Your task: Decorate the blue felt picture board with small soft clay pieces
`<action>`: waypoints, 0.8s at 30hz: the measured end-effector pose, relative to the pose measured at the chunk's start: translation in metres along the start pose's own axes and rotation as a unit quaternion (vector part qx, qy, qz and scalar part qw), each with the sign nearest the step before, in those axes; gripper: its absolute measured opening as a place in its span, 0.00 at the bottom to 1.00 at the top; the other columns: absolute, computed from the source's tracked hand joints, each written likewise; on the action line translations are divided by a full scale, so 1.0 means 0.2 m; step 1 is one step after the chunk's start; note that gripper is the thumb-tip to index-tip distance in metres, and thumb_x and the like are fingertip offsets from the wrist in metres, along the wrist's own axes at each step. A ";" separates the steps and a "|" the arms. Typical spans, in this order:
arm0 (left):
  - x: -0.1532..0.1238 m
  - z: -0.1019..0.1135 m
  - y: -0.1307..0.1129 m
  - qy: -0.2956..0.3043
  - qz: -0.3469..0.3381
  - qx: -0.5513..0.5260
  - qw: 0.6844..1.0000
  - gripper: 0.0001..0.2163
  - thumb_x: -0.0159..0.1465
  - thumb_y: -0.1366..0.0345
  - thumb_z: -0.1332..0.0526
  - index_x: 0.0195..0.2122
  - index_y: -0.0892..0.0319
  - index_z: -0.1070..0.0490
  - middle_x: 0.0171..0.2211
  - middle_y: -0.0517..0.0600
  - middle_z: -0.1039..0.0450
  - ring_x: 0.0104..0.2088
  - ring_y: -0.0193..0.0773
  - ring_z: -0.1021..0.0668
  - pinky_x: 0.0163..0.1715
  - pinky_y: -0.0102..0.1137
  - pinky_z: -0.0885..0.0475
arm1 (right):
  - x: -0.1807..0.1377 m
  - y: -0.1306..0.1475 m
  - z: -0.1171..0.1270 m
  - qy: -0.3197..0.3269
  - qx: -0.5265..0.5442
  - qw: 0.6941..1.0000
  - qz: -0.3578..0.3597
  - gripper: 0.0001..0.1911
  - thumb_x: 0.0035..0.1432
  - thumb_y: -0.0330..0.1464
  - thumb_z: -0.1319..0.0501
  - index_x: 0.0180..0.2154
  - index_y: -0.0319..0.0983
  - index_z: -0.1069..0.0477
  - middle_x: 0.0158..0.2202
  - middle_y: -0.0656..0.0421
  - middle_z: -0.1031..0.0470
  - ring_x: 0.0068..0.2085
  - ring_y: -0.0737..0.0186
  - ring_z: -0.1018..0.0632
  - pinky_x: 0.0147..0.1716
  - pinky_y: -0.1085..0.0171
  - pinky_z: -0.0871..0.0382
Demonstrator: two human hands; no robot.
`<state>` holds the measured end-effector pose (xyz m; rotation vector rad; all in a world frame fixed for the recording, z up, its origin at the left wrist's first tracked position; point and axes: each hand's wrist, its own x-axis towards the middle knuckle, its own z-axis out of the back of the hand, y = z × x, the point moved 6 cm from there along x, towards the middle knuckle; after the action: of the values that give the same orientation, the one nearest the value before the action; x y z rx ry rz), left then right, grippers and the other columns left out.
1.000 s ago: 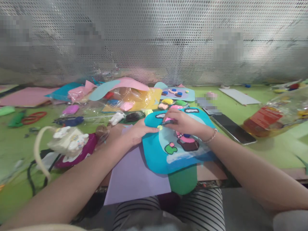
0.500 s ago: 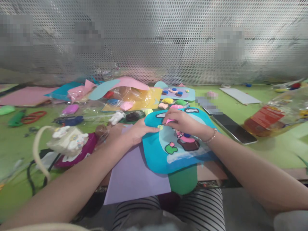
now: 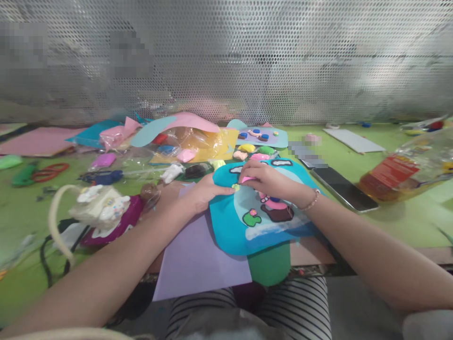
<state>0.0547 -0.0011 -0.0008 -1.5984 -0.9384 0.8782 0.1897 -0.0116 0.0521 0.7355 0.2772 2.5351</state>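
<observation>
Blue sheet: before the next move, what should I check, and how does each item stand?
1. Left hand at the blue sheet's edge: ok, thumb over its upper left.
2. Right hand over the sheet: ok.
3. Firm grip on the pink piece: cannot tell; it shows at the right fingers, mostly hidden.
4. Purple paper fully on the table: not ok, it juts past the near edge.
5. Bottle clear of the right arm: ok, a gap shows.

Striped trousers (image 3: 300,309), thin bracelet (image 3: 313,201)
</observation>
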 end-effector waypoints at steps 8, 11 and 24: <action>0.00 0.00 0.00 -0.005 -0.004 0.011 1.000 0.23 0.41 0.70 0.28 0.41 0.58 0.27 0.38 0.51 0.24 0.38 0.44 0.23 0.46 0.43 0.32 | 0.00 -0.02 -0.01 -0.005 0.005 1.000 -0.003 0.07 0.61 0.31 0.46 0.37 0.38 0.29 0.40 0.54 0.34 0.43 0.59 0.30 0.44 0.58 0.32; 0.00 0.00 0.00 -0.004 -0.009 0.019 1.000 0.23 0.42 0.71 0.29 0.42 0.58 0.27 0.39 0.51 0.24 0.39 0.45 0.23 0.47 0.43 0.33 | -0.01 -0.02 -0.01 -0.003 0.008 1.000 -0.006 0.07 0.61 0.31 0.46 0.38 0.38 0.29 0.40 0.54 0.34 0.43 0.59 0.30 0.44 0.58 0.32; -0.01 -0.01 -0.01 -0.001 -0.016 0.002 1.000 0.23 0.42 0.72 0.29 0.41 0.58 0.26 0.38 0.51 0.23 0.39 0.45 0.23 0.46 0.42 0.33 | 0.00 -0.03 0.00 -0.011 0.020 1.000 -0.011 0.07 0.61 0.32 0.46 0.37 0.38 0.30 0.38 0.54 0.34 0.42 0.59 0.29 0.43 0.57 0.32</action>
<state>0.0560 -0.0026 0.0023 -1.5746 -0.9610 0.8584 0.1917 -0.0072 0.0493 0.7705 0.3289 2.5053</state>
